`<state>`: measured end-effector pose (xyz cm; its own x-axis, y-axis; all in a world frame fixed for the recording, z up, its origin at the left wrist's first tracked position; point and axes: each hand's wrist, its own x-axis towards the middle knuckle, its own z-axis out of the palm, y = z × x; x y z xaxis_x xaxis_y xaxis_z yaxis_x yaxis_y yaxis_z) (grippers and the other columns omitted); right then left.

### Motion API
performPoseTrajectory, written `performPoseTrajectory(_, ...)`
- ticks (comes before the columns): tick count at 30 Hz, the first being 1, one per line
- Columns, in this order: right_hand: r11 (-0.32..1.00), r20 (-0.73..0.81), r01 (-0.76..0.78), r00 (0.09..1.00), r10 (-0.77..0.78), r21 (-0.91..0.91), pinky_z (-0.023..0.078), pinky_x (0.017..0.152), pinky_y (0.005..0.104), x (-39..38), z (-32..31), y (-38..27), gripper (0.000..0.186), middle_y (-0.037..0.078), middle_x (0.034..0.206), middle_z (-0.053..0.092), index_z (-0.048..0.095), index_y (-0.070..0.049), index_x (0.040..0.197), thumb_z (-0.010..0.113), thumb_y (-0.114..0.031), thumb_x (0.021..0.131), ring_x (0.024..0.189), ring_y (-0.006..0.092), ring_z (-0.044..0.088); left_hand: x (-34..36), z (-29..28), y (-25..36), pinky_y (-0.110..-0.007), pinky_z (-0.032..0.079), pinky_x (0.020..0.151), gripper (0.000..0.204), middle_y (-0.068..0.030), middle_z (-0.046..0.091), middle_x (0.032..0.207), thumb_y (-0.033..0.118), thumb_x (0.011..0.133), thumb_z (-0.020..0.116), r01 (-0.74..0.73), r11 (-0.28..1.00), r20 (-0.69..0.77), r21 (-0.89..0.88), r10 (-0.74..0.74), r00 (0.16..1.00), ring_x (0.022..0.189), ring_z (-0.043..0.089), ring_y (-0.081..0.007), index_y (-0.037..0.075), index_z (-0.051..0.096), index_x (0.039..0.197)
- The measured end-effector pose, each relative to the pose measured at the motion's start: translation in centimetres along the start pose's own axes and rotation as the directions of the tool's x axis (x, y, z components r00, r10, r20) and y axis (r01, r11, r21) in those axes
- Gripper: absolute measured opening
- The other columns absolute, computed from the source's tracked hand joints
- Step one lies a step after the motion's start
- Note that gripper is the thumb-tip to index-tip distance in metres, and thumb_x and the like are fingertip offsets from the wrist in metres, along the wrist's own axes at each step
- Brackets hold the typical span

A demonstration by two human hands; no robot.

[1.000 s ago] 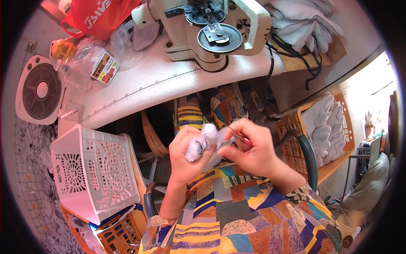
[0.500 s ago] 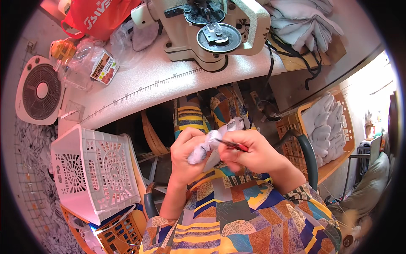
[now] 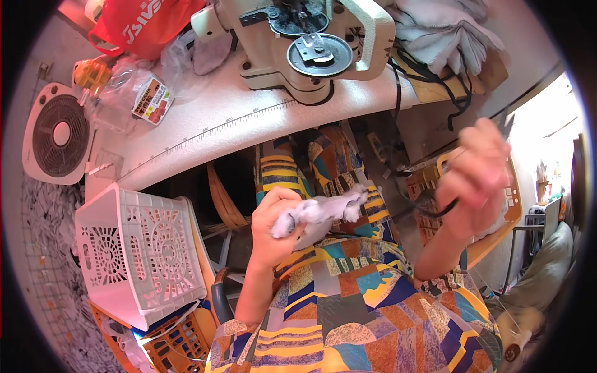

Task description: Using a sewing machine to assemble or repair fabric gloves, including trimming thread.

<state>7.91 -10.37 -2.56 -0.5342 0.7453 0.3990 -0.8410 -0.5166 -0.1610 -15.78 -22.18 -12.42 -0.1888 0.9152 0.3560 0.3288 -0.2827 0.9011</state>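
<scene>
I have the left hand [image 3: 273,224] below the sewing machine [image 3: 298,46], well under the table edge, its fingers curled tight around a small pale grey fabric piece [image 3: 323,210] that sticks out to the right over my patterned lap. The right hand [image 3: 474,177] is raised off to the right of the machine, blurred; its fingers look pressed together as if pinching something thin, perhaps a thread or a dark slim tool, but I cannot tell which. The white plastic basket [image 3: 140,255] sits lower left of the machine, the round fan [image 3: 59,133] to its left. My worry: with the right hand so far from the fabric, a taut thread could snap or pull out of the piece, and the loose end of the fabric could slip from the left fist if that pull is sharp
</scene>
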Motion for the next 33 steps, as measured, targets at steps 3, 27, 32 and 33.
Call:
performPoseTrajectory(3,0.945,0.064,0.326,0.943,-0.328,0.034,0.043,0.097,0.0388,-1.0,0.3,-3.3,0.012,0.004,0.093,0.053,0.045,-0.008,0.087,0.043,0.000,0.095,0.123,0.0251,0.044,-0.2,-0.8,-1.4,-0.028,0.044,0.072,0.025,-0.0094,0.061,0.088,-0.011,0.060,0.062,0.087,0.978,-0.022,-0.190,-0.093,0.995,0.082,0.058,-0.0193,-0.001,0.064,0.083)
performPoseTrajectory(27,-0.081,-0.132,-0.123,0.985,0.115,-0.989,0.035,0.053,0.0257,-1.0,-3.0,8.5,0.017,0.003,0.068,0.050,0.064,-0.001,0.087,0.074,-0.010,0.075,0.059,0.0116,0.047,1.4,-0.2,3.1,-0.029,0.042,0.073,0.023,-0.0099,0.059,0.088,0.000,0.069,0.064,-0.007,0.962,0.028,-0.274,0.015,1.000,0.079,0.054,-0.0186,0.000,0.061,0.092)
performPoseTrajectory(32,-0.213,0.005,0.015,0.999,0.052,-0.977,0.034,0.051,0.0270,-0.8,-2.9,8.4,0.012,0.005,0.069,0.052,0.061,-0.003,0.079,0.072,-0.007,0.075,0.058,0.0126,0.046,0.8,0.6,2.7,-0.027,0.042,0.067,0.012,-0.0079,0.059,0.080,0.007,0.080,0.067,0.000,0.981,-0.059,-0.196,-0.012,0.998,0.073,0.053,-0.0163,-0.001,0.060,0.087)
performPoseTrajectory(33,-0.223,0.010,0.017,0.999,0.031,-0.975,0.035,0.051,0.0272,-0.7,-2.8,8.1,0.012,0.005,0.070,0.053,0.060,-0.003,0.077,0.072,-0.006,0.075,0.058,0.0129,0.047,0.8,0.6,2.7,-0.027,0.042,0.067,0.011,-0.0076,0.059,0.079,0.007,0.081,0.067,0.010,0.981,-0.063,-0.196,-0.022,0.998,0.072,0.053,-0.0160,-0.001,0.060,0.086)
